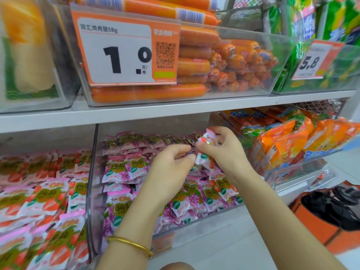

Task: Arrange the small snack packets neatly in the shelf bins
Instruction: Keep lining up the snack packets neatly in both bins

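Starting left, the red packet bin [44, 141] sits beside the purple packet bin [93, 172]. Over the purple one, the left hand [171, 166] curls its fingers; I cannot tell if it holds anything. Just beside it, the right hand [229, 151] pinches a red packet [210, 138], standing tall. Its bin probably lies leftward, nearer the left hand.

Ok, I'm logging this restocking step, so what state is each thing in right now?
right hand: grips a red-printed packet above the purple packet bin.
left hand: fingers curled beside that packet; whether it grips is unclear.
purple packet bin: well filled, packets jumbled.
red packets: lying in overlapping rows, left of the purple packet bin.
sausage bin: stacked full, on the shelf above.
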`<state>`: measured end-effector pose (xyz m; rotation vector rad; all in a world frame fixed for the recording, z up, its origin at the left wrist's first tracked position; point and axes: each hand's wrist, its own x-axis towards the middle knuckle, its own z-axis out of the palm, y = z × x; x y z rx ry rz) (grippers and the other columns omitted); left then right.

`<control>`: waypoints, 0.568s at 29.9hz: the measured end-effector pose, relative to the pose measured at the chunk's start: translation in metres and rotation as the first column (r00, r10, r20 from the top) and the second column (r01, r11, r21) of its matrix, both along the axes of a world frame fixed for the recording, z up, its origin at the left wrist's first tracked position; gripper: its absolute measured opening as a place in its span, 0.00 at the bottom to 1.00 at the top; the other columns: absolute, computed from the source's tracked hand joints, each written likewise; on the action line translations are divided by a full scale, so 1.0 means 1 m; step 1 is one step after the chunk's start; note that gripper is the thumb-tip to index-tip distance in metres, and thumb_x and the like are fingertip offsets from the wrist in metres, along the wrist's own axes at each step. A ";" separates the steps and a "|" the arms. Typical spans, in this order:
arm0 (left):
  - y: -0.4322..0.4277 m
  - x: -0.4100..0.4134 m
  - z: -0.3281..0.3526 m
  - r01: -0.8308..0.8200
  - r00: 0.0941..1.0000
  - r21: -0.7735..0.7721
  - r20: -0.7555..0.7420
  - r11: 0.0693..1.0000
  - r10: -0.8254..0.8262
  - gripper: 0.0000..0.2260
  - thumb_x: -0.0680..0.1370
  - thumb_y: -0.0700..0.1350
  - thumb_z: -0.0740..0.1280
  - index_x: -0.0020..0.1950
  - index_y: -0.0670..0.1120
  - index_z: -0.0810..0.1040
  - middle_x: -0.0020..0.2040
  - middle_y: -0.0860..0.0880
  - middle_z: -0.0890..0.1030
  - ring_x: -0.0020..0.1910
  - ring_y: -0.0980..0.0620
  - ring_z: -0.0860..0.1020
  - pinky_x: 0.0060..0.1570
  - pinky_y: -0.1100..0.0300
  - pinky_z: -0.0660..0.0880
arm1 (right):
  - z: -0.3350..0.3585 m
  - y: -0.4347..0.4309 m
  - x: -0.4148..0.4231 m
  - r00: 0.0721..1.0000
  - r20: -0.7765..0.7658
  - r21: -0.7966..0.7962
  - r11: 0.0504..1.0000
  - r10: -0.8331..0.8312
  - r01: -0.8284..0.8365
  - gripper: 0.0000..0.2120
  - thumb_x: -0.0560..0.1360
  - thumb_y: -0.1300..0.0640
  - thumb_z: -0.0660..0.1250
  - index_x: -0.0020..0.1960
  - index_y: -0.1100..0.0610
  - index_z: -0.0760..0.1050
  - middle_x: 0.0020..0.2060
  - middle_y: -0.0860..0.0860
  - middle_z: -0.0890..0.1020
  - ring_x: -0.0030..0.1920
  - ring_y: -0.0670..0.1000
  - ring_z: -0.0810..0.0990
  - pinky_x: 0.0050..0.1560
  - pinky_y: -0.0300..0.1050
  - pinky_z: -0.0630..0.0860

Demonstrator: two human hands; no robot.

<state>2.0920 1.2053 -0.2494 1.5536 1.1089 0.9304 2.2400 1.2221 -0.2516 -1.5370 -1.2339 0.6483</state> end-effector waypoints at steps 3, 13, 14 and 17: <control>-0.004 0.009 -0.001 0.104 0.993 -0.043 0.061 0.994 -0.101 0.11 0.78 0.54 0.61 0.59 0.55 0.73 0.52 0.55 0.78 0.55 0.54 0.78 0.60 0.52 0.74 | 0.005 -0.003 -0.009 0.986 -0.102 -0.018 0.991 0.131 -0.134 0.12 0.72 0.54 0.71 0.55 0.51 0.74 0.50 0.52 0.82 0.52 0.50 0.81 0.54 0.47 0.78; 0.005 0.008 -0.009 -0.167 0.961 -0.124 0.200 0.978 0.190 0.14 0.73 0.37 0.69 0.57 0.47 0.73 0.46 0.47 0.83 0.43 0.50 0.82 0.44 0.53 0.80 | 0.020 -0.013 0.007 0.961 -0.074 -0.015 0.963 0.268 -0.270 0.11 0.75 0.66 0.66 0.57 0.60 0.77 0.42 0.53 0.83 0.37 0.47 0.81 0.39 0.37 0.79; 0.006 0.006 -0.007 -0.197 0.952 -0.114 0.216 0.974 0.218 0.12 0.73 0.37 0.69 0.54 0.47 0.73 0.44 0.48 0.83 0.41 0.51 0.82 0.42 0.54 0.80 | 0.020 -0.014 0.014 0.977 0.047 -0.035 0.978 0.206 -0.205 0.11 0.76 0.65 0.65 0.57 0.59 0.77 0.43 0.53 0.83 0.38 0.46 0.81 0.40 0.37 0.79; 0.008 0.000 -0.003 -0.235 0.948 -0.065 0.203 0.970 0.244 0.08 0.75 0.39 0.68 0.44 0.51 0.73 0.41 0.47 0.84 0.40 0.46 0.83 0.44 0.49 0.80 | 0.014 -0.019 0.029 0.719 0.675 -0.241 0.971 0.167 0.000 0.12 0.75 0.60 0.66 0.59 0.55 0.77 0.49 0.50 0.81 0.48 0.49 0.80 0.52 0.44 0.78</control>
